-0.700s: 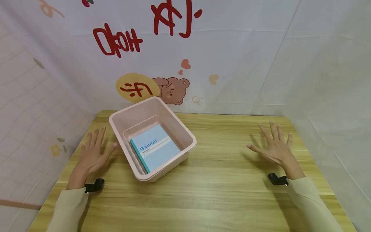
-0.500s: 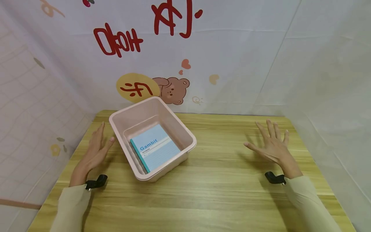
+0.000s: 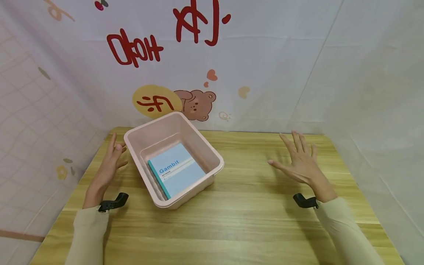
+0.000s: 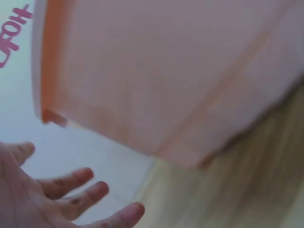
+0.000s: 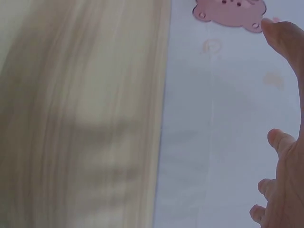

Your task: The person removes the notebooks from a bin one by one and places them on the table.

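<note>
A pale pink plastic basin (image 3: 216, 163) stands at an angle on the left half of the table, and its outer wall (image 4: 156, 71) fills much of the left wrist view. Flat on its bottom lies a light blue notebook (image 3: 179, 173) with a teal spine, marked "Gambit". My left hand (image 3: 107, 165) is just left of the basin, palm turned towards it, fingers relaxed and holding nothing; whether it touches the rim I cannot tell. Over the right side of the table my right hand (image 3: 301, 165) hovers with spread fingers, well apart from the basin and holding nothing.
The wood-grain table (image 3: 238, 228) ends at a printed white cloth (image 3: 271, 66) at the back. More cloth hangs along the left and right sides. A black camera mount is strapped to each wrist.
My left hand has turned its palm towards the basin and shifted slightly forward and right. My right hand has moved left and a little forward. The basin and notebook have stayed put.
</note>
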Demonstrator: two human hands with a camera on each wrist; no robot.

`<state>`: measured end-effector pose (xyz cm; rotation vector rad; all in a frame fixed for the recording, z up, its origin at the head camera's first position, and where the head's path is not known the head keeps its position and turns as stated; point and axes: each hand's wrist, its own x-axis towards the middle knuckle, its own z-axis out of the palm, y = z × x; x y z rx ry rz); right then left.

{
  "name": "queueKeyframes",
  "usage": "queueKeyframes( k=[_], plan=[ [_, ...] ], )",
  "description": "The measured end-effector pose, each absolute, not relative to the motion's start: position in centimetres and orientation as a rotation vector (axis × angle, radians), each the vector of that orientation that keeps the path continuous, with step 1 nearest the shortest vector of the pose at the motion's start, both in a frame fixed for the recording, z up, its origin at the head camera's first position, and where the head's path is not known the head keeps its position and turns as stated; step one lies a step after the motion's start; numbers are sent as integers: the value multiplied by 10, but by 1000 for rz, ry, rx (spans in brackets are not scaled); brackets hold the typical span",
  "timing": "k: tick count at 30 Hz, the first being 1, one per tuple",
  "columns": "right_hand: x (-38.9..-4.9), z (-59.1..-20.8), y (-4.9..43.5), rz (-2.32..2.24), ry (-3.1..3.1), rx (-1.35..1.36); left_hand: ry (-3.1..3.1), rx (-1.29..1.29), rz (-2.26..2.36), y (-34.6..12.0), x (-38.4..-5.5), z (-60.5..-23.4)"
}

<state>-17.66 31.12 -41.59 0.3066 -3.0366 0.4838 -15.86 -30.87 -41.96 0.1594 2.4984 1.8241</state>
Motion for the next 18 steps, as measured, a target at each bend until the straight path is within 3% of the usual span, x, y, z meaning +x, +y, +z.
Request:
queueKeyframes(
  k=[18],
  plan=[
    [-183, -389, 251, 514, -2981, 475, 2113, -127, 2348, -284, -155, -406]
  ],
)
